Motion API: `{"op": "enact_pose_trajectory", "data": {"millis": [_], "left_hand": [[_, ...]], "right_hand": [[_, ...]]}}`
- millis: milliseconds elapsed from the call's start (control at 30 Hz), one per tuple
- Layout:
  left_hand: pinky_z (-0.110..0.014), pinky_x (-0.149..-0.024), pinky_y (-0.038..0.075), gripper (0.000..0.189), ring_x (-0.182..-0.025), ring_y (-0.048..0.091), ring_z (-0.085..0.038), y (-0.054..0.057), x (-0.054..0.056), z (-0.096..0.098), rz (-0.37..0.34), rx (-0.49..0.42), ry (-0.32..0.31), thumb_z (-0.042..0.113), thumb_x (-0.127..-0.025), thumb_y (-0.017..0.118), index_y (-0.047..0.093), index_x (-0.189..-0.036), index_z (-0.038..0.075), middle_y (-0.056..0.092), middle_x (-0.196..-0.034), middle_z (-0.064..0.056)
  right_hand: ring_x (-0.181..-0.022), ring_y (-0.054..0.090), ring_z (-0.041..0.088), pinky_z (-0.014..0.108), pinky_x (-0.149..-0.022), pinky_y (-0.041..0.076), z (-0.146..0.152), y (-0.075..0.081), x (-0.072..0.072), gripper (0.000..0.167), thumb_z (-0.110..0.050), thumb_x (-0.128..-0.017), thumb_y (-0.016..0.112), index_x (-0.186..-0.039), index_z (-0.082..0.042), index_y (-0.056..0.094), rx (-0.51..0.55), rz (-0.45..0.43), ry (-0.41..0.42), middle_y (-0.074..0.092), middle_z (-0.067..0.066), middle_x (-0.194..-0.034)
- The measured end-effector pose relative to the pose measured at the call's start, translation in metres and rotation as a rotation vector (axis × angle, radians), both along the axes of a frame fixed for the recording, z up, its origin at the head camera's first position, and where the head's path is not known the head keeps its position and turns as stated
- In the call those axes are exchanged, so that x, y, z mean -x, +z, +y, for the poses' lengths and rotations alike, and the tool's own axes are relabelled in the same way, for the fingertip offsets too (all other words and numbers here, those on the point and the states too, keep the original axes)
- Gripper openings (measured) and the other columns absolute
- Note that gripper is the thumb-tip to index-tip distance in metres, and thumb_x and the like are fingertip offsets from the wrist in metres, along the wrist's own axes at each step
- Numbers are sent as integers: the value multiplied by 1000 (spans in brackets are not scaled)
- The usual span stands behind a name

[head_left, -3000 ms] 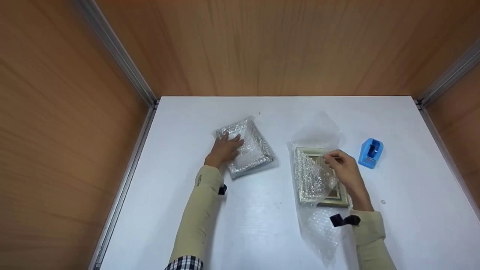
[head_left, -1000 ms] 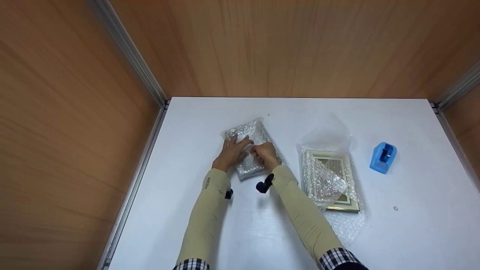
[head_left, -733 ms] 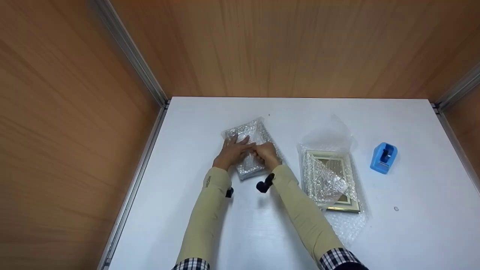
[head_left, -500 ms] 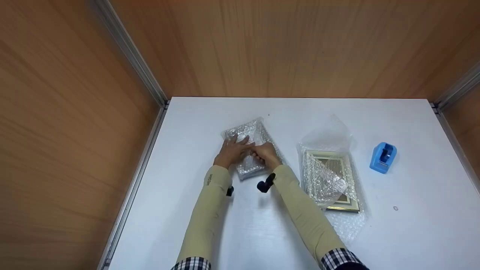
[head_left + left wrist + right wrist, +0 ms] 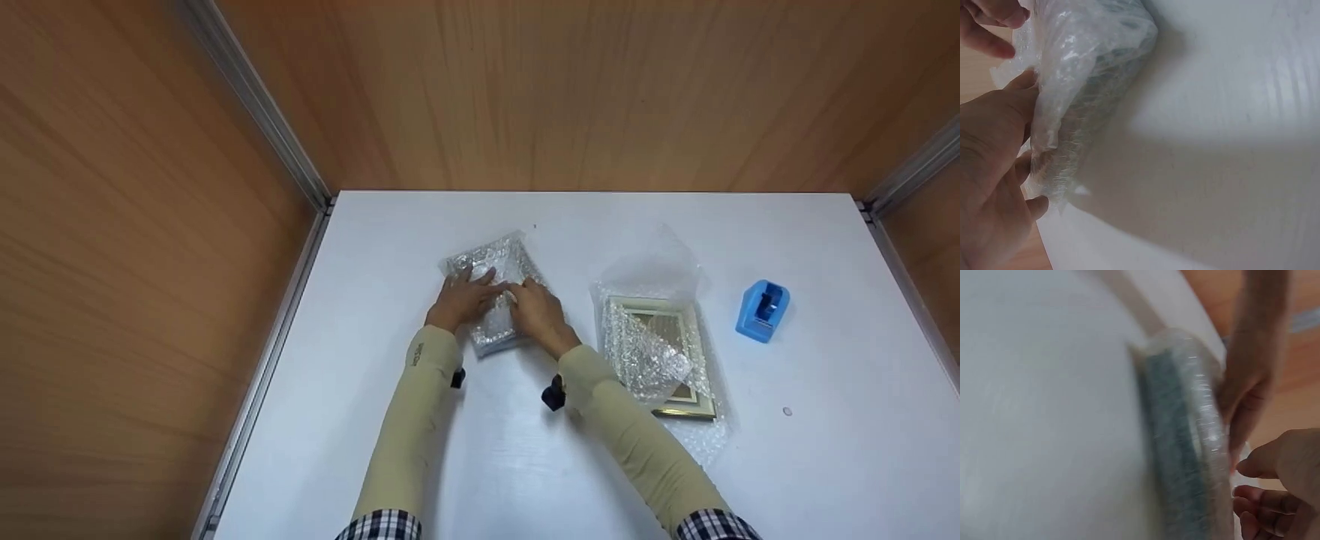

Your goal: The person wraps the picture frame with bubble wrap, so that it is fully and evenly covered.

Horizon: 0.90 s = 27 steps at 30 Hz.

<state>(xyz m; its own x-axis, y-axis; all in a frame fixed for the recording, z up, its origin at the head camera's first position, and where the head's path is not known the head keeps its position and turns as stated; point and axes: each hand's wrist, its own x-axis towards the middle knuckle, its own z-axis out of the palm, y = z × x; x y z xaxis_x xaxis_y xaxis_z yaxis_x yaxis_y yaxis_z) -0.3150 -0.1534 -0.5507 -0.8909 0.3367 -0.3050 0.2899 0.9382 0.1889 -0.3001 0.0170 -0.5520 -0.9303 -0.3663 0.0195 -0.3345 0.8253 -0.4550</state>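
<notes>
A flat rectangular packet in bubble wrap (image 5: 496,328) lies on the white table; its contents are blurred by the wrap. My left hand (image 5: 461,302) rests on its left part with the fingers spread. From the right, my right hand (image 5: 538,313) reaches onto the packet's top, its fingertips meeting the left fingers. In the right wrist view the right thumb (image 5: 1261,460) and fingers stand a little apart, with nothing visible between them. The left wrist view has the left hand (image 5: 994,163) along the side of the packet (image 5: 1072,73).
To the right, a gold-edged picture frame (image 5: 660,324) lies partly covered by loose bubble wrap (image 5: 643,361). A blue tape dispenser (image 5: 751,322) stands beyond it. Near the right side is a small ring-like bit (image 5: 787,411). Wooden panels (image 5: 585,97) border the table.
My right hand has moved left from the picture frame's wrap to the packet. Since half a second ago its fingers have uncurled and its forearm has swung right. The left hand stays put.
</notes>
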Motion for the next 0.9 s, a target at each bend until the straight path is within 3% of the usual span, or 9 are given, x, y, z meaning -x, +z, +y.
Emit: {"op": "enact_pose_trajectory", "data": {"millis": [200,400,500,667,767,900], "left_hand": [[-58,-118,9,47,-148,7,-36,-2,3,1,-31,-32,-5,31,-102,43,32,-147,39,19,-160,5],[-55,-119,6,48,-149,3,-33,-3,4,1,-75,-13,29,35,-102,40,28,-148,42,13,-160,9],[-57,-118,6,48,-149,2,-33,-2,2,1,-83,-3,28,34,-103,39,26,-148,42,12,-161,9],[-59,-117,9,49,-148,5,-34,-2,-1,1,-68,11,17,33,-103,40,26,-148,42,13,-160,9],[-60,-116,11,49,-148,6,-34,1,0,0,-61,21,11,31,-103,41,27,-148,42,14,-160,8],[-63,-114,14,50,-148,7,-35,4,2,-1,-60,34,18,28,-102,44,30,-148,41,16,-160,8]], "right_hand": [[-88,56,33,45,-66,53,1,-18,-10,36,-7,-91,57,-126,-14,63,-141,236,119,57,19,-102],[-98,55,31,41,-71,55,-3,-24,-13,29,-11,-93,55,-119,-8,65,-350,381,193,56,18,-111],[-98,54,28,40,-74,54,-5,-22,-15,25,-13,-92,57,-113,-6,68,-384,408,212,56,15,-110],[-101,52,27,40,-82,52,-7,-17,-16,24,-16,-95,57,-110,-3,69,-398,370,233,54,14,-113],[-100,53,29,42,-83,51,-6,-16,-14,26,-16,-96,55,-111,0,68,-344,344,239,54,16,-111],[-95,53,34,46,-81,50,0,-16,-12,25,-13,-93,59,-114,-2,68,-193,304,270,54,21,-105]]}}
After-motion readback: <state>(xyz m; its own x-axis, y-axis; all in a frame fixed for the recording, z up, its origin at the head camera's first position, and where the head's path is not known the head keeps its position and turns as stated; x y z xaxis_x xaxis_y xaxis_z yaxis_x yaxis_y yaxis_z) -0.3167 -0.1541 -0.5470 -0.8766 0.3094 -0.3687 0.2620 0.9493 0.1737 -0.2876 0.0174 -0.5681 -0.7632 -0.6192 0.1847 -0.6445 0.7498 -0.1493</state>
